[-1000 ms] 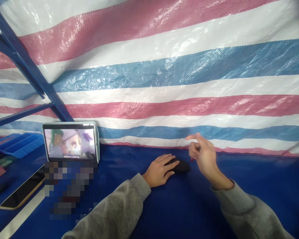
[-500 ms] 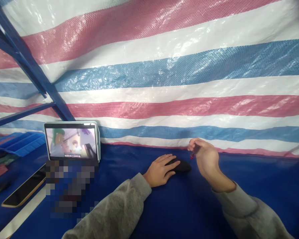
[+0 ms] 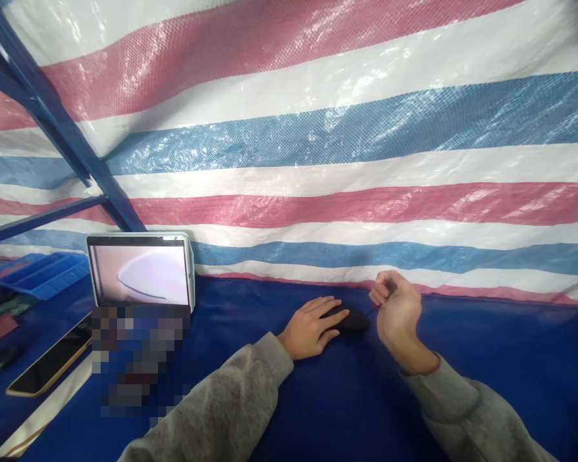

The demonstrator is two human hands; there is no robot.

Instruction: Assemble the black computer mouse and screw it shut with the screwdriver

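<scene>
On the blue tabletop lies a black, rounded object shaped like a computer mouse (image 3: pixel 354 320). My left hand (image 3: pixel 312 328) rests over its left end, thumb and fingers spread around it. Just right of the black object, my right hand (image 3: pixel 399 311) is raised with the wrist bent and the fingers curled inward. A small dark red thing (image 3: pixel 374 307) shows below those fingertips; most of it is hidden by the hand, and its kind cannot be made out.
A tablet (image 3: pixel 137 273) playing a video stands at the left, with a blurred-out patch before it. Beside it lie a phone (image 3: pixel 52 356), a dark rounded object (image 3: pixel 2 359) and a blue compartment tray (image 3: pixel 43 274). A blue metal frame (image 3: pixel 79 154) and striped sheeting (image 3: pixel 318 141) rise behind.
My right hand has turned slightly and shifted a little to the right, and less of the dark red thing shows. My left hand stays on the black object. The tablet's picture has changed.
</scene>
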